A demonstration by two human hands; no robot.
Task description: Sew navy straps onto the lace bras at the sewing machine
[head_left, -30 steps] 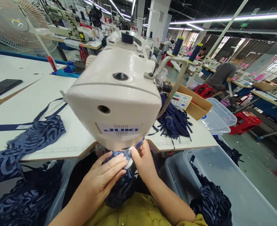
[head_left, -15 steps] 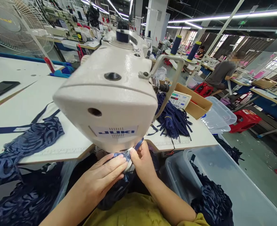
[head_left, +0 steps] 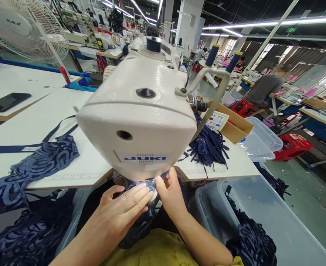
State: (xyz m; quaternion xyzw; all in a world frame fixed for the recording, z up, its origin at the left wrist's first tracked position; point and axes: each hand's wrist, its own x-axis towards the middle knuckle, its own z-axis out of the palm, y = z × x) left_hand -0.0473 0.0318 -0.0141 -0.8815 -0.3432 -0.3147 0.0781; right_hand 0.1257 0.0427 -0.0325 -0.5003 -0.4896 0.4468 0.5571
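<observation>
The white sewing machine (head_left: 149, 125) stands right in front of me, its head hiding the needle area. Under it, my left hand (head_left: 125, 207) lies flat on a piece of blue lace fabric (head_left: 151, 184), fingers stretched out and thumb apart. My right hand (head_left: 172, 194) is closed in a pinch at the fabric's right edge, on a narrow navy strap (head_left: 165, 173) that runs up beside the machine head. More of the dark garment (head_left: 141, 231) hangs down toward my lap. The needle and presser foot cannot be seen.
A patterned blue lace piece with straps (head_left: 49, 157) lies on the table's left side. A bundle of navy straps (head_left: 206, 146) sits right of the machine, by a control panel (head_left: 217, 120) and cardboard box (head_left: 239, 125). Plastic bin (head_left: 262, 199) stands lower right; a phone (head_left: 9, 101) lies left.
My left thumb has spread away from the fingers. Less of the navy strap shows above my right hand, which still pinches. The whole view has shifted slightly.
</observation>
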